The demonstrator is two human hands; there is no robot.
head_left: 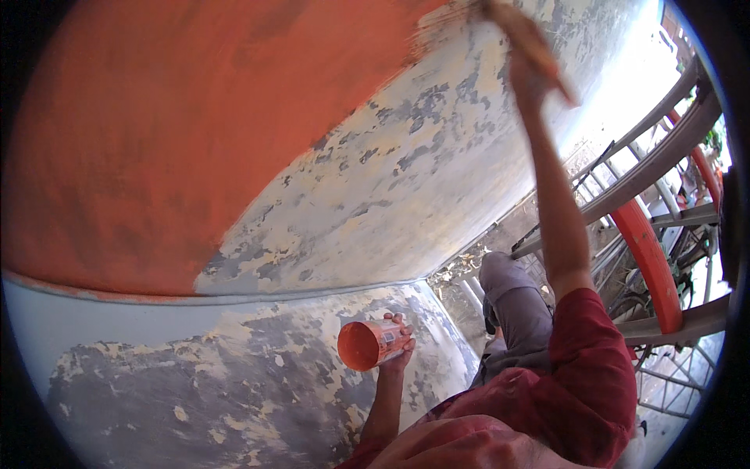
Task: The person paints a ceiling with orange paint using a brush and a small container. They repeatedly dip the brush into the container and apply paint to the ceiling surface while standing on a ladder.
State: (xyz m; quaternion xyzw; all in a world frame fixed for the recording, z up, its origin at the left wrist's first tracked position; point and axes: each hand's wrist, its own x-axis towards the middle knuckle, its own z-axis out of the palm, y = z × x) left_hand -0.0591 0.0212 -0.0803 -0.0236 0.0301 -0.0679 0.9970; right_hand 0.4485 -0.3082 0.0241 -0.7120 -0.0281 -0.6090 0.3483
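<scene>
My left hand (404, 344) is wrapped round a small paint can (388, 338), held tilted with its mouth toward me and orange inside. High up, my right hand (533, 69) is closed on a paintbrush (567, 94), both smeared by motion. The brush's head is at or close to the wall, by the ragged edge of the orange paint (187, 141); contact is hard to make out. Right of that edge, the bare wall (367, 187) is patchy grey and cream with flaked spots.
A ridge (234, 298) runs under the orange area, above a lower patchy grey wall (172, 383). Metal rails (664, 160) and a red bar (648, 266) stand close on my right. My bent leg (519, 313) is beside them, with cluttered ground below.
</scene>
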